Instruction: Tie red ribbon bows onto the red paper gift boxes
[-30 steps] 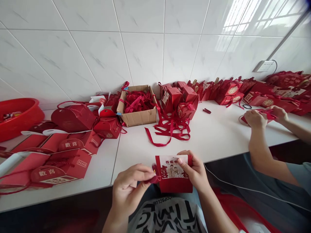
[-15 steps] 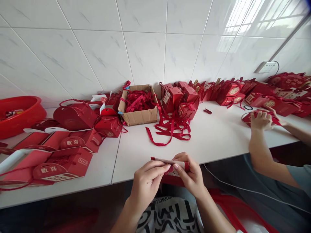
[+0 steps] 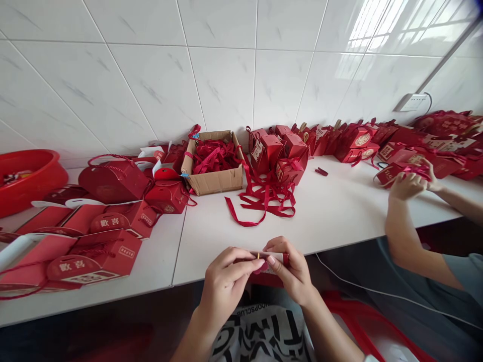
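Note:
In front of my lap, at the table's edge, my left hand (image 3: 226, 279) and my right hand (image 3: 291, 274) meet over a red paper gift box (image 3: 279, 258), which they largely cover. Its pale upper edge shows between them. The fingers of my right hand wrap round one end of it. My left hand pinches at the other end, where a dark red loop of ribbon (image 3: 259, 267) hangs below the fingertips. A thin yellowish tip (image 3: 258, 256) sticks up by my left fingers; what it belongs to, I cannot make out.
Loose red ribbons (image 3: 264, 205) trail from a cardboard box (image 3: 217, 182) of ribbon. Gift boxes (image 3: 96, 256) crowd the left, near a red basin (image 3: 56, 173); more boxes (image 3: 356, 141) line the wall. At right, a co-worker's hands (image 3: 411, 183) hold a box. A white cable (image 3: 362, 286) hangs below the table.
My hands have stayed almost in place, with the held box tilted slightly and the yellowish tip showing more. The co-worker's box has turned, and one of that person's hands has risen.

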The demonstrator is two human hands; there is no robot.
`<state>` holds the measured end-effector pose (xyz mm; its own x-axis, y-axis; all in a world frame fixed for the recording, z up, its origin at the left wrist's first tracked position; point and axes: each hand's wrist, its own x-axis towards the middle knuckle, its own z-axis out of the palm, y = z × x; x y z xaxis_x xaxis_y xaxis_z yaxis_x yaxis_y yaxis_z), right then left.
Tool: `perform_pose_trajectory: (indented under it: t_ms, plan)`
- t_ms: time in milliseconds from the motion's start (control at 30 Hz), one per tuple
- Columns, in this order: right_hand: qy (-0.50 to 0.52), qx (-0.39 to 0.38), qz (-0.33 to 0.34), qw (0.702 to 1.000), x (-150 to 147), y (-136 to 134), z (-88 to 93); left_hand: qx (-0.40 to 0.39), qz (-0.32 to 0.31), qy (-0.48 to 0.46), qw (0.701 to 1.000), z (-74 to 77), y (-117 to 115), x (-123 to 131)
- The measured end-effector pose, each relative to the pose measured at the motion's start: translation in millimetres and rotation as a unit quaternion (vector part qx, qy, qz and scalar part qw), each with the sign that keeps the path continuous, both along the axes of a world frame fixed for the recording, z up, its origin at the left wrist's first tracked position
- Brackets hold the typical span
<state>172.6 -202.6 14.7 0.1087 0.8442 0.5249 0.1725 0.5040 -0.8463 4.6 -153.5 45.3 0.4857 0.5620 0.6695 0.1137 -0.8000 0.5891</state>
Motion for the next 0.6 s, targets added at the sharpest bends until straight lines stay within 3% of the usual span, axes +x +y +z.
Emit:
perform_pose_trajectory:
  t_ms: [267, 600]
  plan:
    - [-0.004, 0.002, 0.013, 1.0, 0.5, 0.1, 0.1, 0.026, 0.101, 0.033, 0.994, -1.3, 0.9, -3.1]
    - [-0.009, -0.002, 0.005, 1.0, -0.4, 0.6, -0.8, 0.011, 0.103, 0.011, 0.995, -1.2, 2.1, -3.7]
